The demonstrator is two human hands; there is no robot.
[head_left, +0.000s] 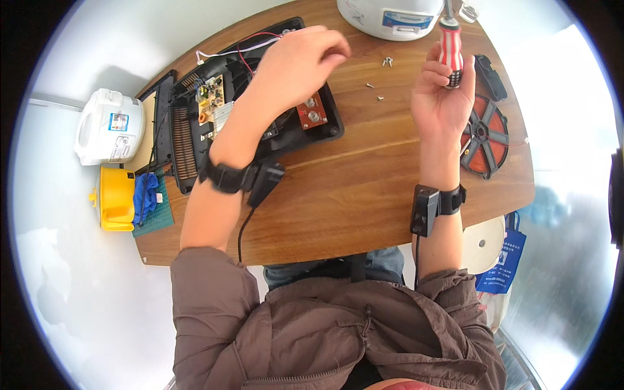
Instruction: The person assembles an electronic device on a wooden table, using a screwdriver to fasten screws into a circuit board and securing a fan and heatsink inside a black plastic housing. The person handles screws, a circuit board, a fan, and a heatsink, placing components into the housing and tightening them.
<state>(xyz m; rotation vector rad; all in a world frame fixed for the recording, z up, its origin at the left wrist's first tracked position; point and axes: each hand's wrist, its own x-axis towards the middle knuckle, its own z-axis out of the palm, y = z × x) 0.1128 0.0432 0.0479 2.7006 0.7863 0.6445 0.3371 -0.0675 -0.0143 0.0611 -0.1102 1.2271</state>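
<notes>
My right hand (445, 97) is wrapped round the red-and-white striped handle of a screwdriver (450, 49), held up over the right part of the table with its shaft pointing away. My left hand (302, 58) hovers above the opened black appliance housing (302, 138), its fingers curled in; whatever they may hold is hidden. Inside the housing are a circuit board (211, 97) and a small red-brown board (312, 114). Red and white wires (244, 47) run along its far side. Between my hands lie several small screws (388, 62).
A round copper coil on a black spoked frame (485, 136) lies at the right, beside a black part (489, 77). A white container (393, 18) stands at the far edge. On the left are a white appliance (112, 127), a yellow pot (117, 198) and blue cloth (145, 195).
</notes>
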